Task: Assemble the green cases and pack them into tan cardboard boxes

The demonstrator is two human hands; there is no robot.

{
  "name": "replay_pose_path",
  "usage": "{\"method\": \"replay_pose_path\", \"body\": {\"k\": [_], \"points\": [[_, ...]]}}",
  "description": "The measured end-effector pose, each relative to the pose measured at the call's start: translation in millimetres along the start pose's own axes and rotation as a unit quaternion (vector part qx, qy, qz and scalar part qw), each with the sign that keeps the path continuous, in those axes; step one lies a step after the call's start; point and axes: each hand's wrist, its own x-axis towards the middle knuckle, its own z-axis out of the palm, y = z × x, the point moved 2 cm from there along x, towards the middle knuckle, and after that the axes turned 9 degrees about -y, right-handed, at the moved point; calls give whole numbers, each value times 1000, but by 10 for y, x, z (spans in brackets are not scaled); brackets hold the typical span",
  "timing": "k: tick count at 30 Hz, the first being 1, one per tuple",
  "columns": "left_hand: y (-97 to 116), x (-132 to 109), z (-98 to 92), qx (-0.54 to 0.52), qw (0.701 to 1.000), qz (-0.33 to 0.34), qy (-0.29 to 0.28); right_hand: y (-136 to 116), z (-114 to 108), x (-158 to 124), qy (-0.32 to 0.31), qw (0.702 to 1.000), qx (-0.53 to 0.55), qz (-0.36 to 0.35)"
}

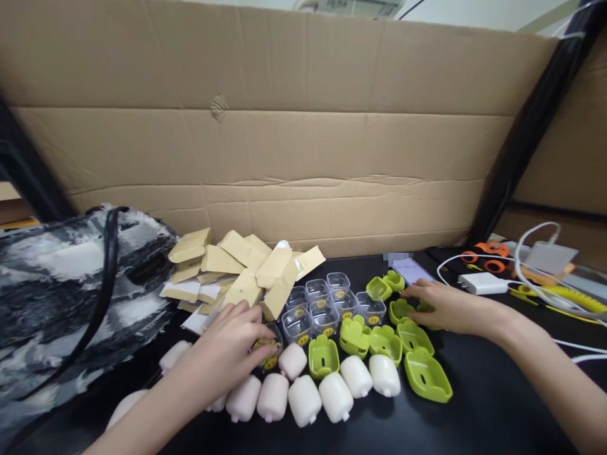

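Note:
On the left, my left hand (239, 341) has its fingers closed around a small clear plastic cup (271, 361) with a yellow smiley on it; the hand partly hides the cup. To the right, my right hand (439, 306) curls over a green scalloped plastic case (425, 307), thumb and fingers on its sides. More green cases lie around it, such as an open one (428, 377) in front. Several clear cups (324, 316) with smiley stickers stand in rows between my hands. White rounded pieces (304, 401), each with a small nub, line the front.
Small tan cardboard boxes (241, 287) are heaped behind my left hand. A black-and-white bag (80, 284) stands at left. Behind my right hand are a phone (411, 270), a white charger (484, 284), cables and an orange tool (493, 256). A cardboard wall (294, 145) closes the back.

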Motion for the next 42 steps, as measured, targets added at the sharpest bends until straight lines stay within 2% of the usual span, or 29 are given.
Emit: {"method": "replay_pose_path", "body": {"k": [7, 11, 15, 17, 18, 19, 21, 23, 24, 27, 31, 33, 37, 39, 42], "points": [[91, 41, 15, 3, 1000, -27, -9, -91, -62, 15, 19, 1000, -10, -18], [110, 55, -13, -9, 999, -42, -10, -163, -216, -32, 75, 997, 0, -24], [97, 39, -86, -32, 998, -49, -6, -336, -365, -121, 137, 988, 56, -51], [67, 15, -111, -62, 996, -57, -5, -489, -384, -159, 157, 969, 171, -88], [48, 1, -117, -93, 994, -65, -3, -576, -372, -172, 159, 944, 269, -109], [30, -11, -122, -139, 988, -71, 2, -666, -343, -179, 150, 902, 384, -126], [9, -23, -136, -256, 964, -72, 26, -852, -237, -176, 88, 798, 580, -139], [17, -15, -164, -357, 930, -56, 61, -1017, -108, -165, 13, 709, 693, -130], [27, -5, -182, -392, 915, -49, 79, -1080, -49, -160, -16, 677, 725, -120], [61, 25, -217, -461, 879, -58, 111, -1187, 69, -161, -67, 625, 773, -91], [80, 23, -198, -537, 827, -107, 130, -1228, 92, -206, -98, 552, 824, -80], [91, 8, -179, -553, 814, -110, 141, -1233, 73, -239, -101, 545, 829, -74], [135, -8, -147, -535, 829, -71, 149, -1213, 13, -279, -76, 578, 808, -87], [157, -8, -135, -542, 824, -48, 162, -1198, -7, -278, -69, 585, 800, -113], [191, -9, -111, -565, 809, -24, 159, -1193, 21, -267, -80, 628, 759, -150]]}}
